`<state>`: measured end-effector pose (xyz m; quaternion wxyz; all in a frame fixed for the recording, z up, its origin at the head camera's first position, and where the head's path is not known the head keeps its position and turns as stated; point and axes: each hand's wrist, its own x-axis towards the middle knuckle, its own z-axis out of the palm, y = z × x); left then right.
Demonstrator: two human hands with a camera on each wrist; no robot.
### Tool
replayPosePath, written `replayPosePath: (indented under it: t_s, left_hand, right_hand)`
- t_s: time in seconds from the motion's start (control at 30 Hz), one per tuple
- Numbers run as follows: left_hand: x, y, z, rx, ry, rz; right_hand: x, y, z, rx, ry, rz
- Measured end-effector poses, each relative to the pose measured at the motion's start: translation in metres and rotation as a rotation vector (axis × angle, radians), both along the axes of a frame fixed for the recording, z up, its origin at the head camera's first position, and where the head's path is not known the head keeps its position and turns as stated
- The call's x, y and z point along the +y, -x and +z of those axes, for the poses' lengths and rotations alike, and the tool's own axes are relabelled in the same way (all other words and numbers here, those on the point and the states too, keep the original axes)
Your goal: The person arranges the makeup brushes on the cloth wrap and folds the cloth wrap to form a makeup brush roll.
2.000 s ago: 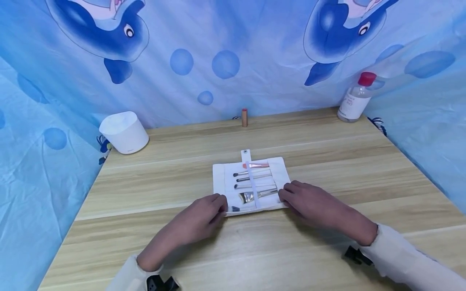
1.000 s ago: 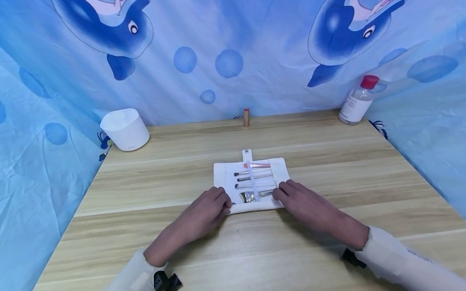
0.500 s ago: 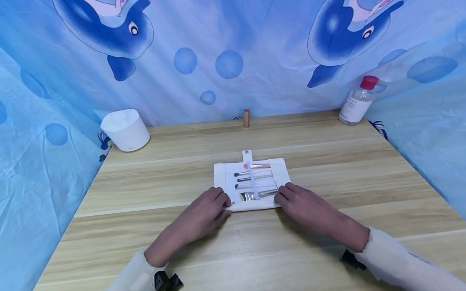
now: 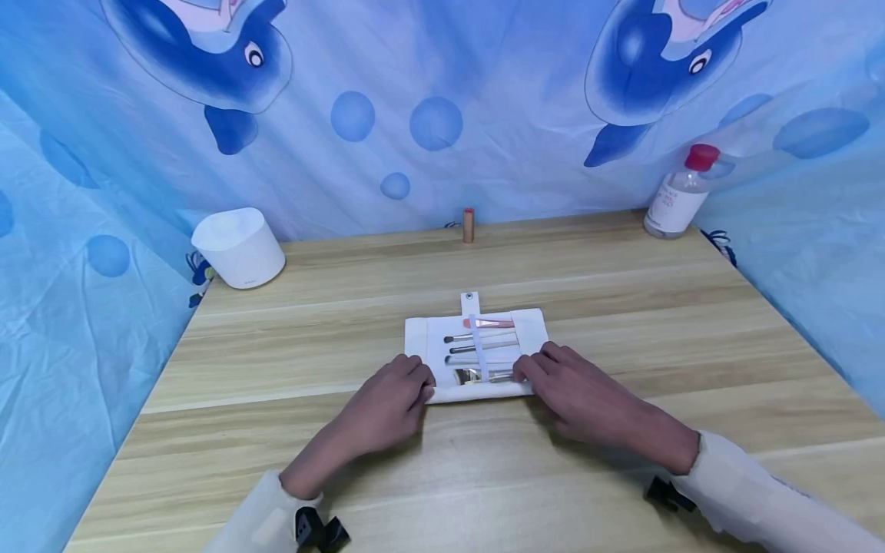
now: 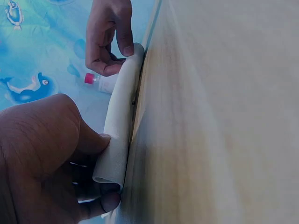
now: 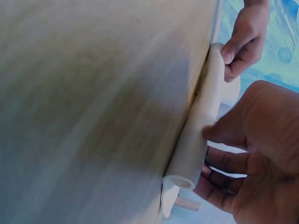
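Note:
A white fabric makeup brush roll (image 4: 435, 349) lies on the wooden table, its near edge curled into a tube, as the left wrist view shows of the rolled edge (image 5: 119, 112). Several makeup brushes (image 4: 487, 348) lie across it under a pale strap, and a snap tab (image 4: 469, 302) sticks out at the far side. My left hand (image 4: 387, 403) grips the rolled edge at its left end, thumb on the near side. At the right end my right hand (image 4: 577, 392) pinches the same roll between thumb and fingers, over the handle of the widest brush.
A white cup-like container (image 4: 238, 250) stands at the table's back left. A small brown tube with a reddish top (image 4: 469, 226) is at the back middle. The clear bottle with a red cap (image 4: 677, 196) stands at the back right, before a blue dolphin-print curtain (image 4: 484, 92).
The near edge, flat at first, has been curled up and over, covering the lowest brush. The far edge and tab have shifted slightly toward me. Both hands stay at the roll's ends.

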<state>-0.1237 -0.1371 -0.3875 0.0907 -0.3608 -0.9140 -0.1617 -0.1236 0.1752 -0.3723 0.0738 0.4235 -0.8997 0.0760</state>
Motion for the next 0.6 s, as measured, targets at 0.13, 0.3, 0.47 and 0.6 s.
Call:
replayPosePath:
  t_s: [0.13,0.3,0.47,0.6]
  left_hand:
    - [0.002,0.004,-0.001,-0.126,-0.079,0.064]
    - [0.002,0.009,-0.001,-0.178,-0.120,0.151]
    - [0.002,0.012,-0.001,-0.059,-0.109,0.096]
    - [0.002,0.012,0.000,0.050,-0.059,0.019]
  right_hand:
    - [-0.002,0.000,-0.001,-0.007,-0.004,-0.040]
    - [-0.004,0.002,0.000,0.021,-0.038,-0.067]
    - [-0.005,0.004,0.001,0.085,-0.072,-0.052]
    - [-0.004,0.006,0.001,0.083,-0.064,-0.054]
